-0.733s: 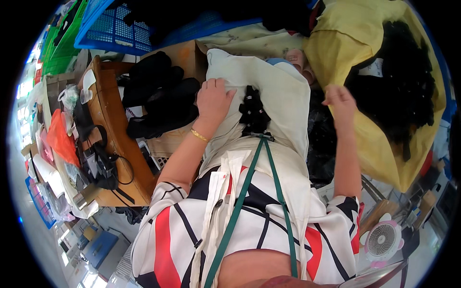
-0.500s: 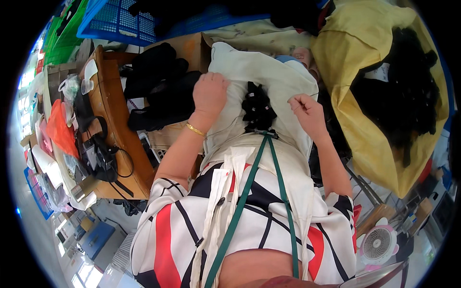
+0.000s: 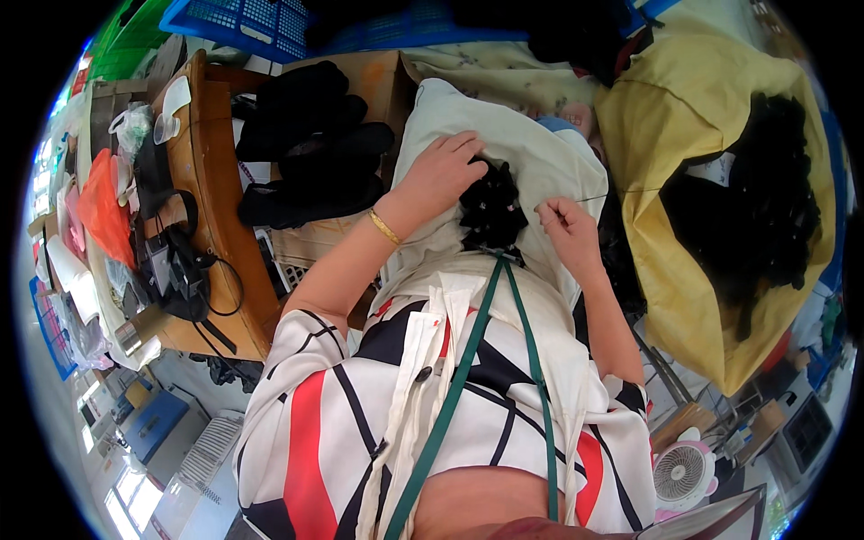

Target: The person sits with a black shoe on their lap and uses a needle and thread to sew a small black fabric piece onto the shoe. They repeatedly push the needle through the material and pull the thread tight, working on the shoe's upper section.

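A white cloth (image 3: 540, 153) lies over my lap with a small black curly piece (image 3: 490, 209) on it. My left hand (image 3: 443, 169), with a gold bracelet at the wrist, presses flat on the cloth at the black piece's left edge. My right hand (image 3: 565, 225) sits just right of the black piece, fingers pinched on a thin thread (image 3: 594, 197) that runs off to the right. A needle is too small to make out.
A yellow sack (image 3: 693, 135) full of black curly pieces (image 3: 747, 216) stands open at my right. Black items (image 3: 306, 153) lie on a cardboard box at the left, beside a wooden bench (image 3: 211, 234) with tools. Blue crates (image 3: 261, 22) sit behind. A small fan (image 3: 681, 470) is at the lower right.
My right hand has come down and in from the upper right to the black piece, drawing the thread with it. My left hand stayed pressed on the cloth.
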Motion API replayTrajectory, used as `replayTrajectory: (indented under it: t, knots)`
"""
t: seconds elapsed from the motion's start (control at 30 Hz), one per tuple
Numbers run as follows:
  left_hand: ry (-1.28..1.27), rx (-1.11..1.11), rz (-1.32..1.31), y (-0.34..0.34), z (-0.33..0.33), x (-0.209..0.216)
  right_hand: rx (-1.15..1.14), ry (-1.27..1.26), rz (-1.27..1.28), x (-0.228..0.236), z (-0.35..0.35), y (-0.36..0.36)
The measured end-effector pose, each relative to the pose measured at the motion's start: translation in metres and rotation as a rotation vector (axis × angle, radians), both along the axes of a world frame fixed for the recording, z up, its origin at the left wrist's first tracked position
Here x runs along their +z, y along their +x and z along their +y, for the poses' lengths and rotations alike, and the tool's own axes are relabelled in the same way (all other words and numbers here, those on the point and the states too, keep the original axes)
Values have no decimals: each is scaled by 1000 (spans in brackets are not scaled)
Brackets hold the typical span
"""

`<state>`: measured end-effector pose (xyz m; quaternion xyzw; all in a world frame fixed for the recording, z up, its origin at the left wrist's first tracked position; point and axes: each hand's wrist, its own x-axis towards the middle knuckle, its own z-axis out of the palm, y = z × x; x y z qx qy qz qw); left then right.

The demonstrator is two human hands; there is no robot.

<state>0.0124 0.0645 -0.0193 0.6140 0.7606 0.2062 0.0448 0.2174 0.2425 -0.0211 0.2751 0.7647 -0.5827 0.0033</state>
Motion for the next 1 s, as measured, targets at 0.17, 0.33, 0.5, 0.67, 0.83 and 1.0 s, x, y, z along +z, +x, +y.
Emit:
replayTrajectory:
  t: [0.17, 0.33, 0.5, 0.67, 0.83, 1.0]
  knots:
    - [46, 75, -273, -1, -1, 23, -108, -256, -28, 7, -4, -9]
    - [129, 51, -141, 14, -5, 41, -71, -563, -61, 23, -15, -33]
    - [165, 123, -297, 26, -14, 35, -111, -391, 113, 16, -35, -46]
    - [179, 244, -729, 28, -21, 35, 2, -133, 259, 21, -32, -43]
    - [-41, 241, -1167, 25, -22, 39, 51, -182, 241, 27, -33, -39]
    - [107, 306, -1287, 30, -22, 27, -16, -197, 259, 28, -46, -39]
